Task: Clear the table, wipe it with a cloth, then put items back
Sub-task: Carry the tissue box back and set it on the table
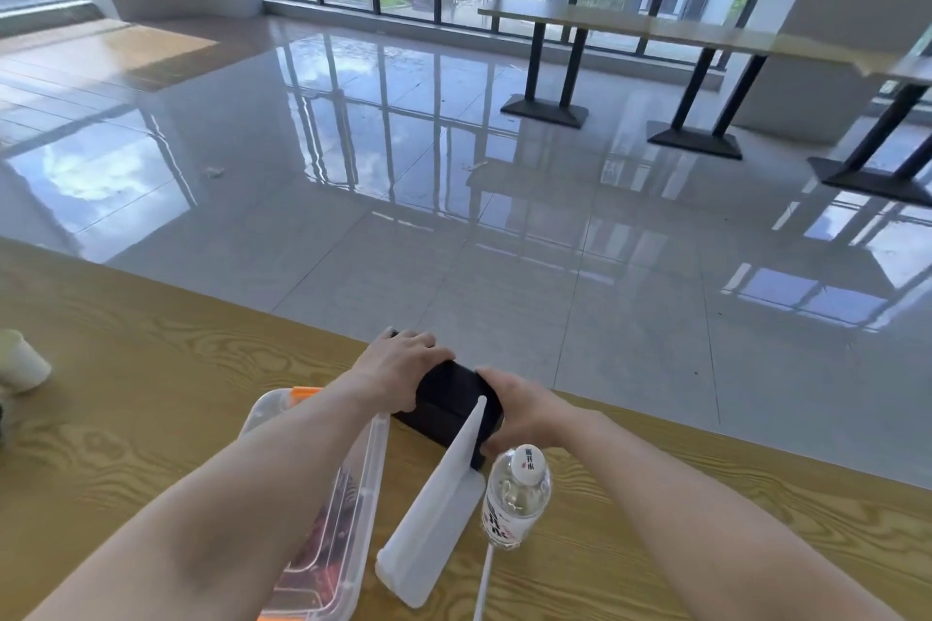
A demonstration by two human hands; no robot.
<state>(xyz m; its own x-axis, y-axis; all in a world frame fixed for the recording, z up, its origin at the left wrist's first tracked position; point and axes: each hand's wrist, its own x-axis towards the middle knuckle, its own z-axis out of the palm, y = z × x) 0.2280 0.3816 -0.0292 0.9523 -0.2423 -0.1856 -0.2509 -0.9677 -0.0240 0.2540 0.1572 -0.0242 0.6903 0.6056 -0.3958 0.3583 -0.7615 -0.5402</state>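
A black box-like object (450,398) rests on the wooden table (151,358) near its far edge. My left hand (398,368) grips its left end and my right hand (524,414) grips its right end. In front of it stands a white wedge-shaped stand (433,509), which hides part of the black object. A clear water bottle with a white cap (514,494) stands to the right of the wedge. A clear plastic container with an orange clip (348,494) lies under my left forearm, with reddish contents inside.
A paper cup (22,361) lies at the table's left edge. A white cable (484,580) runs from below the bottle toward me. Beyond the table lie a glossy tiled floor, long tables on black bases (696,35) at the right, and large windows.
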